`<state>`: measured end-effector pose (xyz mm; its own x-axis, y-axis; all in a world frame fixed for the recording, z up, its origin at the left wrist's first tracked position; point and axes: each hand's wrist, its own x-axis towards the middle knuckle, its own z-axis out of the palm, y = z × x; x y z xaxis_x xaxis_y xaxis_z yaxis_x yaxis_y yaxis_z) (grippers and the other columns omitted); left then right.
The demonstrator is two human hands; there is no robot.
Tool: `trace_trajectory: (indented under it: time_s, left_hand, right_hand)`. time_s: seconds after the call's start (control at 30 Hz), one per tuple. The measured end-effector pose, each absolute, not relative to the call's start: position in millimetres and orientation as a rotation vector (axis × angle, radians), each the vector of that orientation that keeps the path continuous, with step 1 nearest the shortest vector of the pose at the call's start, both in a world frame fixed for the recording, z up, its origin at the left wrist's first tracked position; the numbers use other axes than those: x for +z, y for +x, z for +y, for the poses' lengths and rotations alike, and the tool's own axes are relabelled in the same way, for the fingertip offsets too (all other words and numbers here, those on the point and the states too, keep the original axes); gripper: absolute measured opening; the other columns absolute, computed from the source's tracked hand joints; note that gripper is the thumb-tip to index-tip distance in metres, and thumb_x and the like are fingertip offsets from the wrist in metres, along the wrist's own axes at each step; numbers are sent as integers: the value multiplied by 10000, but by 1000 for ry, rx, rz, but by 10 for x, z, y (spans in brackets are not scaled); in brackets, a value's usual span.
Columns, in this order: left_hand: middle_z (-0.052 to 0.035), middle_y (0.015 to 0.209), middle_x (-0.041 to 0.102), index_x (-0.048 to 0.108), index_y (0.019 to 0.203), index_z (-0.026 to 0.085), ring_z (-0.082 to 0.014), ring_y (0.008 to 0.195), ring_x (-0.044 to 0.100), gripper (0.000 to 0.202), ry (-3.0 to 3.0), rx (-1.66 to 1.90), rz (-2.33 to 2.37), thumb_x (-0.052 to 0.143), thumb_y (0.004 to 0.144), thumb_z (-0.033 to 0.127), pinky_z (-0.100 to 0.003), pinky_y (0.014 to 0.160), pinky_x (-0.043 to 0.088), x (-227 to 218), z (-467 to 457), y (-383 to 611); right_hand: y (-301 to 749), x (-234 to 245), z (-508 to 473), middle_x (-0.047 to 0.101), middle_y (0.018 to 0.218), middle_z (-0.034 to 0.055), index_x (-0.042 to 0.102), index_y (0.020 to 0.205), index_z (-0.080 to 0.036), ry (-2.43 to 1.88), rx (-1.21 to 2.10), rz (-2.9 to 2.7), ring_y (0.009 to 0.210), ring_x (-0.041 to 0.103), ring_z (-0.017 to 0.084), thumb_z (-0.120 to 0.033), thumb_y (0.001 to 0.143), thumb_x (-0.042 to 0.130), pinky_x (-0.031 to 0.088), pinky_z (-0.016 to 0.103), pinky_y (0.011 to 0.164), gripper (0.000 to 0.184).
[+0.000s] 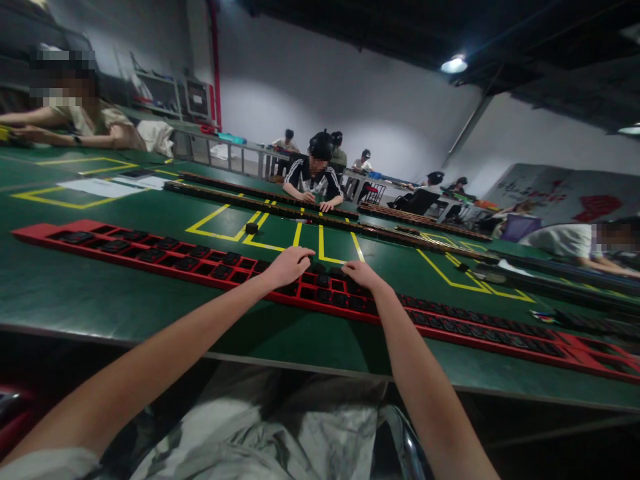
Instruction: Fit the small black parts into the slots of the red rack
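A long red tray (pixel 60 235) with two rows of slots holding small black parts (pixel 324 280) runs across the green table (pixel 100 293). Both my arms reach out over it. My left hand (pixel 289 265) rests palm down on the tray's far rim, fingers curled over black parts. My right hand (pixel 361 274) lies beside it on the tray, fingers bent down onto the parts. What the fingers hold, if anything, is hidden.
One loose black part (pixel 251 228) sits beyond the tray among yellow floor-tape lines (pixel 320 247). More dark trays (pixel 260 200) lie farther back. A person in a striped top (pixel 314 181) works opposite; other people sit left, right and behind. Grey plastic (pixel 280 427) lies below the table edge.
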<state>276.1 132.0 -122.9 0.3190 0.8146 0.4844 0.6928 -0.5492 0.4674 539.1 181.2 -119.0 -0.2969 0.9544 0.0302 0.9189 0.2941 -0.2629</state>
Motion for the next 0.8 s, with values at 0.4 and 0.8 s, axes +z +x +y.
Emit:
trace_trajectory:
  time_s: [0.4,0.8]
  left_hand:
    - [-99,1148,703,701,1149,160,-254,1034,619,348,2627,916,1220,549,881,321,-400,964,474,-1454,1251,2806]
    - [-91,1253,564,602,1226,237,-301,1242,468,395,2532,711,1324,548,838,284,-525,1047,338,-1353,1110,2770]
  right_hand:
    - [5380,-1209,1825,722,1080,108,734,976,-149,-1743,238,-2413,967,643,212,-333,973,468,448,245,828,324]
    - [5382,-1249,1874,729,1058,101,737,984,-157,-1723,238,-2426,935,646,198,-343,975,463,440,227,798,331]
